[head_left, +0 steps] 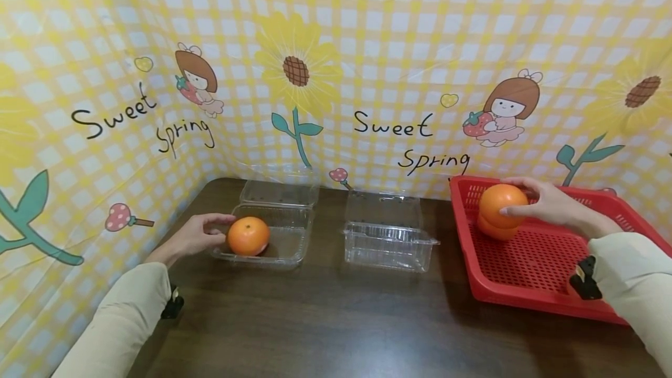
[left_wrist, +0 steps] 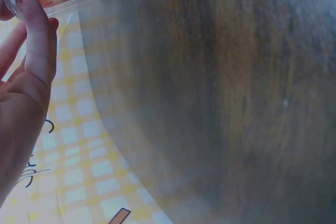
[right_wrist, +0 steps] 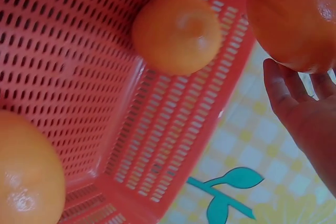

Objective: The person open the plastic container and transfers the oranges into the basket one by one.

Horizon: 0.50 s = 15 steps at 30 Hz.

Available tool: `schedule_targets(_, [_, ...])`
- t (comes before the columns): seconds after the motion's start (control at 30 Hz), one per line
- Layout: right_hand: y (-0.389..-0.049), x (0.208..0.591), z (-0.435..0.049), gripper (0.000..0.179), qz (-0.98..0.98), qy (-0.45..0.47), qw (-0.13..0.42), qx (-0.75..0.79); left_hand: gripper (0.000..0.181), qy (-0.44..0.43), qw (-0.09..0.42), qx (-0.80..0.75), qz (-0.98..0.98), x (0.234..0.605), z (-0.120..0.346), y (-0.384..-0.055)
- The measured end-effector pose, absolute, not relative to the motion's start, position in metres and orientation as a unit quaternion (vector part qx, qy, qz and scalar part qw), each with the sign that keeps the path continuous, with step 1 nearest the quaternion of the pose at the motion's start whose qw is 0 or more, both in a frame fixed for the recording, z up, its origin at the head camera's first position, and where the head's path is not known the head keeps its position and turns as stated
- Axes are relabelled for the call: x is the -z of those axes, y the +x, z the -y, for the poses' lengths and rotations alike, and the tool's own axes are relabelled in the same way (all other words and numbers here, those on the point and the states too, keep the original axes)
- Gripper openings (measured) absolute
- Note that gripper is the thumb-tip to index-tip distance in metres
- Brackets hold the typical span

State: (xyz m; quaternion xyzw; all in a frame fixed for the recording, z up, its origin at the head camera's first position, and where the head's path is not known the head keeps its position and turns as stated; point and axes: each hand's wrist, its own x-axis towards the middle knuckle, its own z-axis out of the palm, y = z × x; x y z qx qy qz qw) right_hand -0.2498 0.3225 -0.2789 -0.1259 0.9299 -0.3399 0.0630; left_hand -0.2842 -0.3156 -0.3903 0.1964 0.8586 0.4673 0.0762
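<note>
In the head view my left hand [head_left: 202,235] is at the left rim of a clear plastic clamshell box [head_left: 286,252], its lid folded back. One orange [head_left: 249,236] sits inside, close beside the thumb. From the left wrist view, the thumb and fingers [left_wrist: 39,51] curl about the box's edge, though the contact is partly cut off. My right hand [head_left: 548,206] grips another orange [head_left: 503,203] over the red basket [head_left: 478,282]. Below it lies a further orange [head_left: 496,230] in the basket. The right wrist view shows the held orange [right_wrist: 294,19] against the fingertips.
A second clear clamshell box [head_left: 388,249] stands lid up, mid-table. Another orange [right_wrist: 26,171] lies in the basket near my right wrist, mostly hidden in the head view. Behind the brown table [head_left: 315,325] hangs a checked cloth [head_left: 367,63] printed with flowers.
</note>
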Motion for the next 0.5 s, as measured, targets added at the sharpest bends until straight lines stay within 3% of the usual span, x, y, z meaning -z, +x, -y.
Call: schedule_targets(0.5, [-0.257,0.300,-0.327,0.060,-0.915,-0.128,0.145,0.354,0.046,0.201,0.074,-0.470,-0.856,0.390,0.315,-0.283])
